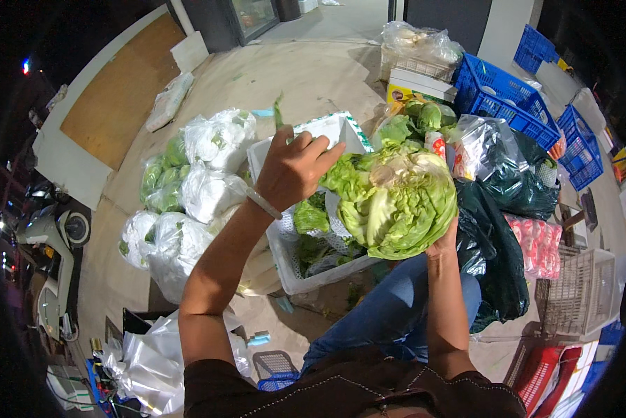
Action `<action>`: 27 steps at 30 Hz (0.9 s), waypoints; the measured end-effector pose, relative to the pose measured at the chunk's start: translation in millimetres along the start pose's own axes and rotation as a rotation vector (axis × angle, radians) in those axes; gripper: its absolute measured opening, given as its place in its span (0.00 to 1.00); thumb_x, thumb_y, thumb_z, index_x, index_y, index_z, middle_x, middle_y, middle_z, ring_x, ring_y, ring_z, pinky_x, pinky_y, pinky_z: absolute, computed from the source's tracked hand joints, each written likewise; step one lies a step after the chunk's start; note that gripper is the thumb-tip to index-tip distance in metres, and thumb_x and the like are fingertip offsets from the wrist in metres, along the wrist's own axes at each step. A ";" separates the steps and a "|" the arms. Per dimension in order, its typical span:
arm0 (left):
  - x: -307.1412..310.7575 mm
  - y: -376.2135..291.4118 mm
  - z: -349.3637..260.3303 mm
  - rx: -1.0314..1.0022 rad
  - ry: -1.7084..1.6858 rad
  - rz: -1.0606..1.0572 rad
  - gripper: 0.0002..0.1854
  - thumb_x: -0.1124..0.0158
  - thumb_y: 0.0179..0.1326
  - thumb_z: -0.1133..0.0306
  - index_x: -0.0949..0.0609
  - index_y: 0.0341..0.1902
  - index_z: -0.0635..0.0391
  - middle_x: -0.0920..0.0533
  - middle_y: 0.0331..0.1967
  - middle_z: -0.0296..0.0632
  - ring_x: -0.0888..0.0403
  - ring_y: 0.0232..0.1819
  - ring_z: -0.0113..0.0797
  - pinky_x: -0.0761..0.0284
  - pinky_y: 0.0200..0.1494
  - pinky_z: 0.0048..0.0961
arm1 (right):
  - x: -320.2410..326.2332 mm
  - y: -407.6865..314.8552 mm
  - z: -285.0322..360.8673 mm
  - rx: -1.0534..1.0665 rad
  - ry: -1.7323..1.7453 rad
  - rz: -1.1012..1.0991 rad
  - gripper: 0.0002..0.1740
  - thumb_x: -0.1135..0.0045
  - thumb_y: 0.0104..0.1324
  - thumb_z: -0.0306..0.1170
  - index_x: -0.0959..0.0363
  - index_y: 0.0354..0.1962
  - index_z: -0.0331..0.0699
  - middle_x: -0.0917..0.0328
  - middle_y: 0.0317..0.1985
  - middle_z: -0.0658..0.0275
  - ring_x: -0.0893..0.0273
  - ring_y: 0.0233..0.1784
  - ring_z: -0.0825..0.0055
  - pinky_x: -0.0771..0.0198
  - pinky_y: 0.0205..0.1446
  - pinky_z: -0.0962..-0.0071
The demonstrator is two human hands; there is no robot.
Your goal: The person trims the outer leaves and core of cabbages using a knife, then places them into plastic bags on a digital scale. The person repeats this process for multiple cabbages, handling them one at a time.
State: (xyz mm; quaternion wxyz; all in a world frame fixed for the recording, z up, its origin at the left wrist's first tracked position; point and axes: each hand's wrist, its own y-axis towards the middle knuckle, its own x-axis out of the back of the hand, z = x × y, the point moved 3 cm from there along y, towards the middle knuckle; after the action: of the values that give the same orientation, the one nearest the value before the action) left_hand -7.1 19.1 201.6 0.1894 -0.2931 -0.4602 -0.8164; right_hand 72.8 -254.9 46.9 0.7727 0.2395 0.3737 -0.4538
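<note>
My right hand [443,240] holds up a large head of leaf lettuce [404,209] from below, its pale cut side tilted upward; the lettuce hides most of the fingers. My left hand [297,164], with a bracelet at the wrist, is raised beside the lettuce's left edge, fingers partly bent. A thin green leaf piece [278,112] sticks up at its fingers; whether they grip it cannot be told. Below both hands stands a white foam box [313,282] with loose green leaves [311,217] and white foam netting in it.
Plastic bags of wrapped vegetables [174,243] lie left of the box. On the right are whole lettuces [428,116], dark green plastic bags [488,251], a blue crate [501,99] and a pink-red plastic-wrapped pack [533,245]. Clear plastic bags [153,360] lie at lower left.
</note>
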 end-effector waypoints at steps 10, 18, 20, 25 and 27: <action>-11.3 -1.7 -6.9 -0.188 -0.178 0.196 0.09 0.40 0.49 0.70 0.18 0.36 0.54 0.20 0.40 0.36 0.24 0.43 0.32 0.39 0.59 0.46 | 3.4 -13.4 -2.8 -0.039 -0.093 -0.059 0.38 0.59 0.70 0.58 0.35 0.64 0.37 0.25 0.61 0.56 0.25 0.62 0.60 0.28 0.65 0.57; 5.6 16.2 -32.8 -0.043 -0.423 0.179 0.39 0.42 0.49 0.75 0.32 0.71 0.59 0.18 0.53 0.42 0.24 0.36 0.34 0.35 0.43 0.31 | 0.3 -17.4 -2.7 -0.012 -0.036 -0.096 0.38 0.59 0.71 0.57 0.36 0.65 0.36 0.28 0.63 0.55 0.26 0.63 0.61 0.28 0.66 0.58; 9.6 20.2 -38.2 -0.139 -0.333 0.208 0.32 0.47 0.56 0.75 0.29 0.69 0.58 0.17 0.49 0.39 0.22 0.40 0.29 0.33 0.42 0.25 | 6.4 -17.9 -0.3 -0.053 -0.033 -0.070 0.37 0.59 0.71 0.55 0.36 0.65 0.35 0.27 0.63 0.54 0.25 0.62 0.61 0.27 0.65 0.59; -4.1 16.2 -38.6 -0.255 -0.282 0.181 0.27 0.44 0.56 0.70 0.23 0.62 0.57 0.16 0.47 0.35 0.24 0.39 0.29 0.32 0.43 0.26 | 10.9 -17.4 2.5 -0.094 -0.082 -0.072 0.39 0.63 0.72 0.57 0.36 0.65 0.34 0.28 0.63 0.52 0.26 0.63 0.60 0.28 0.66 0.58; -11.0 13.8 -36.0 -0.324 -0.244 0.143 0.25 0.43 0.55 0.69 0.20 0.59 0.55 0.16 0.45 0.32 0.25 0.38 0.29 0.32 0.43 0.26 | 12.2 -19.5 -2.0 -0.097 -0.082 -0.079 0.39 0.64 0.72 0.58 0.36 0.65 0.34 0.29 0.63 0.52 0.26 0.63 0.60 0.28 0.66 0.58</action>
State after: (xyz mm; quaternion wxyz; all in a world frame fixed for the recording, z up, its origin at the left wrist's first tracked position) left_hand -1.7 -18.4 188.7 0.1402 -0.4484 -0.3206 -0.8225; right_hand 58.7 -269.0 35.4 0.7796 0.1679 0.3725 -0.4746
